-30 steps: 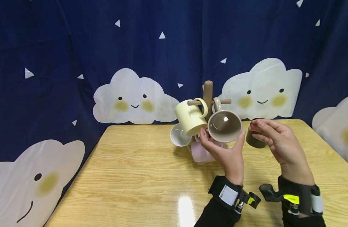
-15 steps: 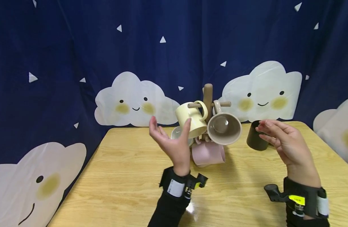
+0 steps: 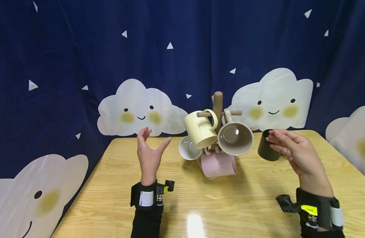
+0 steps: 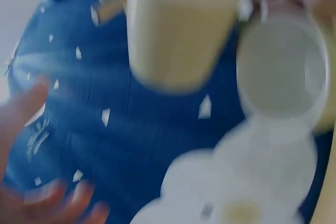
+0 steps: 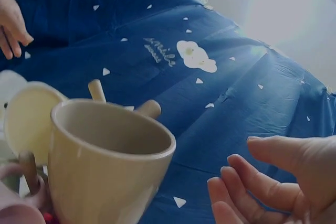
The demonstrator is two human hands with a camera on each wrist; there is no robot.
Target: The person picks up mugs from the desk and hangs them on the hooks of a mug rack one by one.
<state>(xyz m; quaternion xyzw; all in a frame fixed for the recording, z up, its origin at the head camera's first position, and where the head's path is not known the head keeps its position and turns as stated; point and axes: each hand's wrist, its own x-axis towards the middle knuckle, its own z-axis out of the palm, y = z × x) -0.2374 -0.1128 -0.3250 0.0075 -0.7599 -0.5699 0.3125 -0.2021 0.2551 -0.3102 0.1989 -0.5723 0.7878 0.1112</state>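
A wooden mug tree [image 3: 218, 104] carries several mugs. A pale yellow mug [image 3: 199, 130] and a taupe mug [image 3: 235, 138] hang by their handles from its upper pegs; lower down are a pink mug [image 3: 218, 164] and a white mug [image 3: 189, 148]. My left hand [image 3: 150, 157] is held up left of the mugs, thumb and fingers spread, touching nothing; it is blurred in the left wrist view. To the right of the tree is my right hand [image 3: 301, 158], its fingers bent loosely and holding nothing. Behind its fingertips a black mug [image 3: 268, 147] stands on the table, partly covered.
The light wood table [image 3: 120, 185] reaches back to a dark blue curtain [image 3: 158, 62] printed with clouds and white triangles. Each wrist wears a black strap with a small camera, such as the left wrist camera [image 3: 169, 185].
My left hand has let go of the taupe mug, which now hangs on the peg. It has moved left past the yellow mug. The right hand has hardly moved.
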